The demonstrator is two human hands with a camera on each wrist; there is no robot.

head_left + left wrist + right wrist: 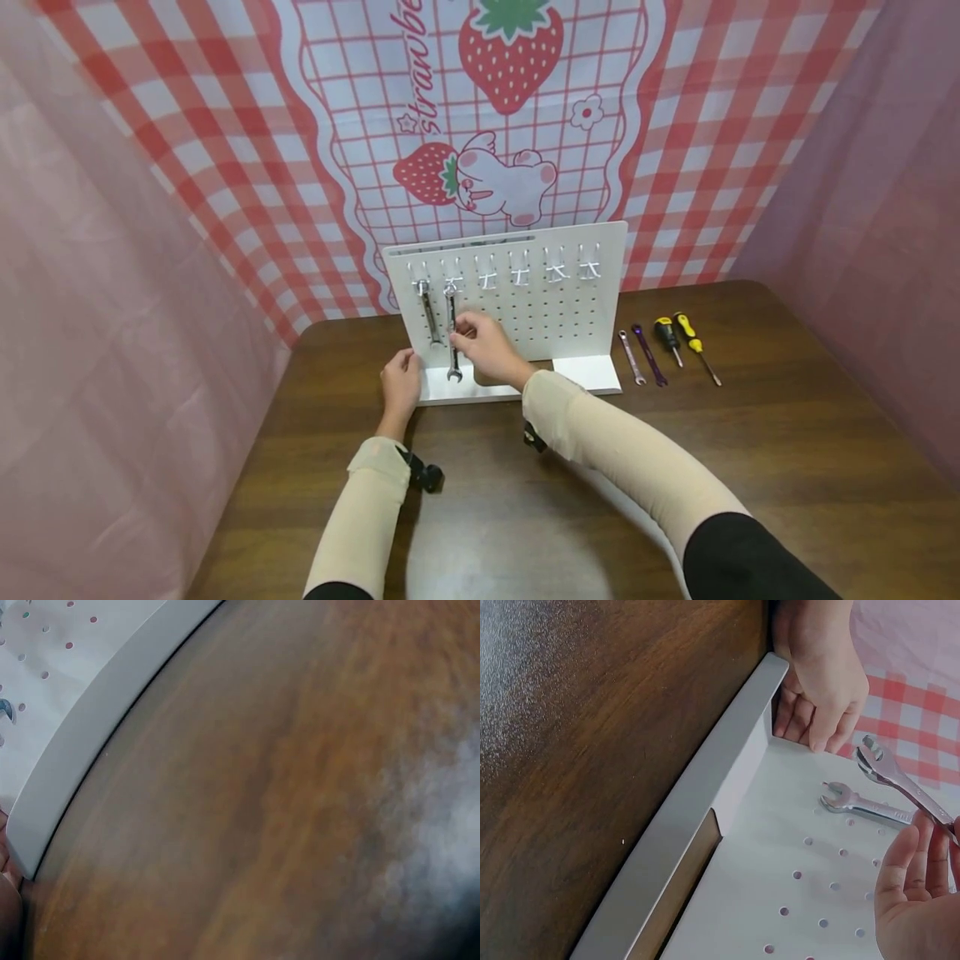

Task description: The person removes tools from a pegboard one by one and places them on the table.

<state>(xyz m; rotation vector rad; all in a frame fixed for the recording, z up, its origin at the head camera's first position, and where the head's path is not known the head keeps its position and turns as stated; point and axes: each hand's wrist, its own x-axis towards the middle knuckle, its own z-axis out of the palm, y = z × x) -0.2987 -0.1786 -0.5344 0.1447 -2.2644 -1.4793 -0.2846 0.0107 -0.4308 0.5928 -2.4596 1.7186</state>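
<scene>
A white pegboard on a flat base stands upright on the table. My right hand pinches a silver combination wrench between thumb and fingers; its ring end is at the second hook from the left and its open end points down. Left of it, another silver wrench hangs from the first hook. At the board's lower left corner, my left hand grips the side edge. In the right wrist view that hand has its fingers bent round the edge, and the held wrench stands off the board's face.
Several white hooks line the board's upper part. On the table right of the board lie a small silver wrench, a purple wrench, a short black-and-yellow screwdriver and a longer yellow one. A checked cloth hangs behind.
</scene>
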